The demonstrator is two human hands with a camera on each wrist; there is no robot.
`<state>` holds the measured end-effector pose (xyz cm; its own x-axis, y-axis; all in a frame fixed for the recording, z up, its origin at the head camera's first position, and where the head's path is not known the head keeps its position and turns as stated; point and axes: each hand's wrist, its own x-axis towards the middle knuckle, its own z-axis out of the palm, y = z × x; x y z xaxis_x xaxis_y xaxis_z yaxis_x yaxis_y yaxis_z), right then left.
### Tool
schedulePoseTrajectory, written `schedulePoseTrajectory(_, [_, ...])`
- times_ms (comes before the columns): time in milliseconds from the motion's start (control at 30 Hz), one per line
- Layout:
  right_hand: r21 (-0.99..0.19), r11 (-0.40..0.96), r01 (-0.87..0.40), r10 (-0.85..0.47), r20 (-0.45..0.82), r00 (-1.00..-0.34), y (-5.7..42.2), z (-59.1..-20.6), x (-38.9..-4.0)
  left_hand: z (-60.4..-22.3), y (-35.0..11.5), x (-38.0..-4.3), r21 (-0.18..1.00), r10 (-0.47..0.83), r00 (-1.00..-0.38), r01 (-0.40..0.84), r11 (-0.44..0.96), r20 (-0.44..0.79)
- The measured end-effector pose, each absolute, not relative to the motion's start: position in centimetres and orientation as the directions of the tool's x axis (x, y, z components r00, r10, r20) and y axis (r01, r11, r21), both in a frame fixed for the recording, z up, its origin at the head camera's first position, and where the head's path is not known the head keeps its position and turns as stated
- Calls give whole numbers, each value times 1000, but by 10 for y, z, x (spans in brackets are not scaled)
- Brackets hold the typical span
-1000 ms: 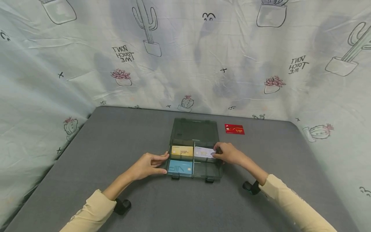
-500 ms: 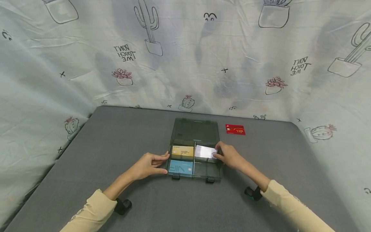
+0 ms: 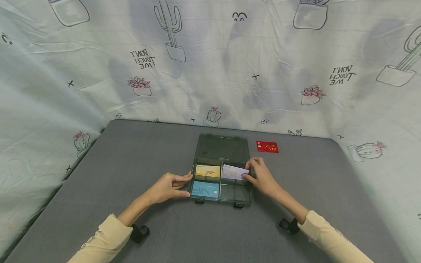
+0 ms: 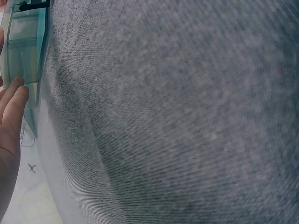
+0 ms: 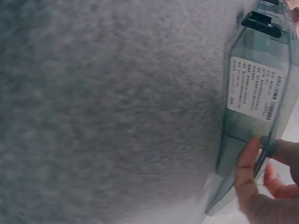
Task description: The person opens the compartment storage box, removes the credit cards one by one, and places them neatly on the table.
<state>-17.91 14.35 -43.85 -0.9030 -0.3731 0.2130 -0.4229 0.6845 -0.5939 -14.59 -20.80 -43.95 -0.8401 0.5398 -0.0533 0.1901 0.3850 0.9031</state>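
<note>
In the head view, a clear dark-green divided plastic case [image 3: 222,148] lies on the table with its lid folded back. A yellow card [image 3: 207,171] sits in its back-left compartment and a blue card [image 3: 205,189] in the front-left one. My right hand [image 3: 264,179] pinches the right end of a lavender VIP card [image 3: 232,172] between thumb and fingers, over the back-right compartment. The front-right compartment holds no card. Against the case's left side, my left hand [image 3: 167,188] rests with straight fingers and thumb; the left wrist view shows its fingertips at the wall.
A red VIP card [image 3: 267,147] lies on the grey table [image 3: 148,146], right of the lid. Two latches line the case's front edge. A white label [image 5: 254,88] is on its right side wall. Printed cloth [image 3: 210,65] hangs behind the table.
My right hand has shifted slightly, drawing the lavender card's right end up and to the right in the compartment. The left hand keeps its place at the case.
</note>
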Motion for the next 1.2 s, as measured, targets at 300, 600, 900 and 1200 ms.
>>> schedulePoseTrajectory(300, [-560, 596, -575, -462, 347, -816, 149, -444, -182, -437, -208, -147, 909, 541, -839, 172, 380, -68])
schedulePoseTrajectory(600, [-638, 531, -557, -513, 281, -811, 152, -436, -194, -433, -207, -147, 912, 540, -838, 160, 377, -76])
schedulePoseTrajectory(900, [-759, 504, -412, -494, 138, -858, 156, -431, -201, -430, -207, -148, 915, 535, -841, 147, 376, -85])
schedulePoseTrajectory(1200, [-864, 427, -266, -400, 83, -913, 166, -432, -205, -428, -206, -149, 915, 531, -842, 136, 379, -95])
